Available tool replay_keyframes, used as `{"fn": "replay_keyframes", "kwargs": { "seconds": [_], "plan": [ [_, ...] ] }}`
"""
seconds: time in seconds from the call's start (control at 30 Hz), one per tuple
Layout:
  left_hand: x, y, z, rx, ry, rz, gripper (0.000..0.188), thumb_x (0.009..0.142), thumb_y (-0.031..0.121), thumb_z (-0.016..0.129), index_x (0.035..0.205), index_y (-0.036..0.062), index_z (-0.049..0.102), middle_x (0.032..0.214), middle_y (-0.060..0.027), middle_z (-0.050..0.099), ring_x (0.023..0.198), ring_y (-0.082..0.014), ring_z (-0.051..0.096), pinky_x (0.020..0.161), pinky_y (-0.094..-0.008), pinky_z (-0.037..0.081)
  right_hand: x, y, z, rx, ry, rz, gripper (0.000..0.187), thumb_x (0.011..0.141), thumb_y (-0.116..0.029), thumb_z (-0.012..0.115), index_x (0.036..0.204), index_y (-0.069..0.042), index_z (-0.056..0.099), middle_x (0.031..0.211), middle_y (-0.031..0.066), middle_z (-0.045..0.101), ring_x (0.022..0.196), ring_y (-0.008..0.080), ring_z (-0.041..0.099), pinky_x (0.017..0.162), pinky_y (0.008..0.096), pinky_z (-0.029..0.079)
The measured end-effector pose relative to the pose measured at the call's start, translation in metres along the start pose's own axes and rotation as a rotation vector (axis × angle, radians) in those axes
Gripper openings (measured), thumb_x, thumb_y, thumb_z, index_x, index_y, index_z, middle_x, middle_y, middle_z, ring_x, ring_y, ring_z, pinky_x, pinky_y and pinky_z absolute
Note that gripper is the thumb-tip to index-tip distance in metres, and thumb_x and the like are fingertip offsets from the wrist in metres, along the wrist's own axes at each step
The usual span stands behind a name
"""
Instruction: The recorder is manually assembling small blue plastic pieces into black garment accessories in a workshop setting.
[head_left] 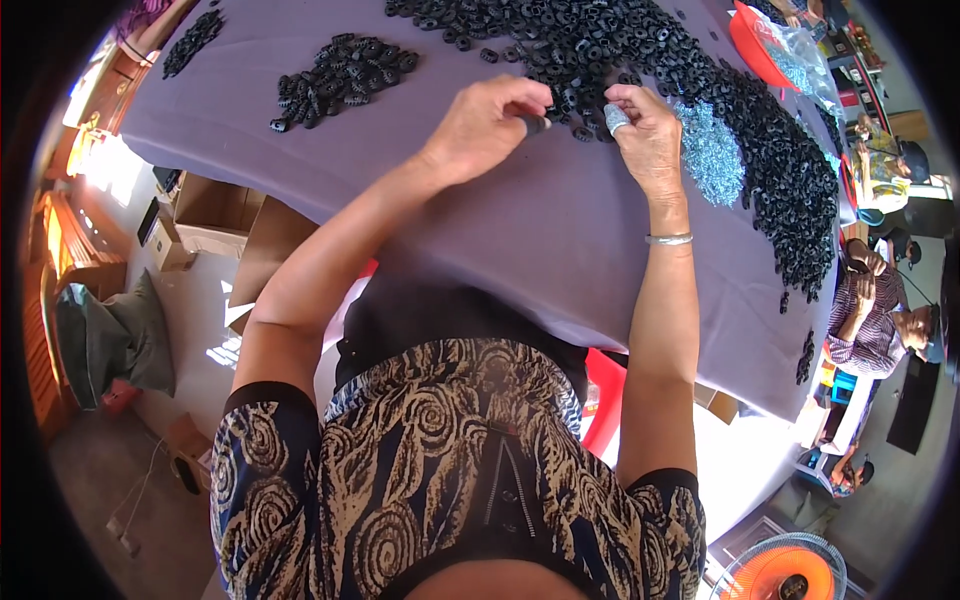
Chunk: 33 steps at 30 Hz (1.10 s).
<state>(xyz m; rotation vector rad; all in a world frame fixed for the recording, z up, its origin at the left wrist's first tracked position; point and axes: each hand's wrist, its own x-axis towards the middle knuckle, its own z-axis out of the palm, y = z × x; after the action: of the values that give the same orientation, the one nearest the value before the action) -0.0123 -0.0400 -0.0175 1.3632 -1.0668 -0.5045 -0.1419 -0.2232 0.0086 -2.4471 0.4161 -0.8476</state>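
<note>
My left hand (488,122) pinches a small black ring-shaped part (537,123) between thumb and fingers, over the purple cloth-covered table (500,220). My right hand (645,135) hovers close beside it, fingers curled, one fingertip wrapped in pale tape; I cannot tell whether it holds anything. Both hands sit at the near edge of a large heap of black rings (700,70). A pile of small shiny screws (710,155) lies just right of my right hand.
A smaller heap of black rings (340,75) lies at the left, another (193,42) farther left. A red basin with clear bags (760,45) stands at the far right. Cardboard boxes (215,215) sit on the floor. A person (875,320) sits right; an orange fan (785,570) is below.
</note>
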Motion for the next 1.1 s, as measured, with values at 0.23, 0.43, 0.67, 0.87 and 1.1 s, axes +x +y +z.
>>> {"fn": "replay_keyframes", "kwargs": {
  "seconds": [0.23, 0.43, 0.67, 0.87, 1.1],
  "plan": [
    [-0.004, 0.008, 0.018, -0.542, 0.076, -0.171, 0.030, 0.084, 0.002, 0.063, 0.113, 0.0038, 0.058, 0.102, -0.0071, 0.061, 0.095, -0.0159, 0.059, 0.074, -0.0289, 0.050, -0.005, -0.046, 0.025, 0.958, -0.073, 0.180, 0.020, 0.084, 0.008, 0.057, 0.100, -0.001, 0.063, 0.090, 0.0037, 0.063, 0.075, 0.0094, 0.058, 0.067, 0.0225, 0.051],
    [-0.007, 0.007, 0.016, -0.510, 0.241, -0.080, 0.027, 0.083, -0.003, 0.060, 0.109, 0.0034, 0.062, 0.093, -0.0085, 0.064, 0.083, -0.0165, 0.062, 0.069, -0.0284, 0.051, -0.009, -0.057, 0.033, 0.961, -0.047, 0.178, 0.018, 0.084, 0.009, 0.057, 0.098, 0.000, 0.063, 0.090, 0.0041, 0.064, 0.076, 0.0095, 0.059, 0.067, 0.0228, 0.051],
    [-0.005, 0.007, 0.018, -0.341, 0.209, -0.114, 0.031, 0.085, -0.006, 0.048, 0.111, 0.0022, 0.062, 0.104, -0.0081, 0.062, 0.091, -0.0157, 0.061, 0.069, -0.0269, 0.052, -0.010, -0.049, 0.034, 0.687, -0.038, 0.065, 0.020, 0.079, 0.014, 0.057, 0.092, -0.001, 0.062, 0.082, 0.0010, 0.064, 0.074, 0.0076, 0.061, 0.067, 0.0202, 0.049],
    [-0.006, 0.002, 0.012, -0.341, 0.208, -0.093, 0.023, 0.087, -0.001, 0.054, 0.108, 0.0021, 0.064, 0.095, -0.0066, 0.065, 0.081, -0.0139, 0.062, 0.066, -0.0251, 0.050, -0.002, -0.041, 0.008, 0.367, -0.054, 0.112, 0.010, 0.079, -0.002, 0.066, 0.088, -0.005, 0.065, 0.072, 0.0019, 0.064, 0.072, 0.0072, 0.062, 0.062, 0.0228, 0.049],
    [-0.006, 0.014, 0.014, -0.385, 0.134, -0.140, 0.021, 0.090, 0.004, 0.056, 0.109, 0.0042, 0.063, 0.093, -0.0077, 0.064, 0.079, -0.0139, 0.061, 0.064, -0.0243, 0.048, -0.015, 0.014, -0.063, -0.255, -0.020, 0.215, 0.016, 0.077, 0.000, 0.059, 0.091, -0.005, 0.066, 0.079, 0.0091, 0.068, 0.068, 0.0138, 0.063, 0.061, 0.0271, 0.049]
  ]
}}
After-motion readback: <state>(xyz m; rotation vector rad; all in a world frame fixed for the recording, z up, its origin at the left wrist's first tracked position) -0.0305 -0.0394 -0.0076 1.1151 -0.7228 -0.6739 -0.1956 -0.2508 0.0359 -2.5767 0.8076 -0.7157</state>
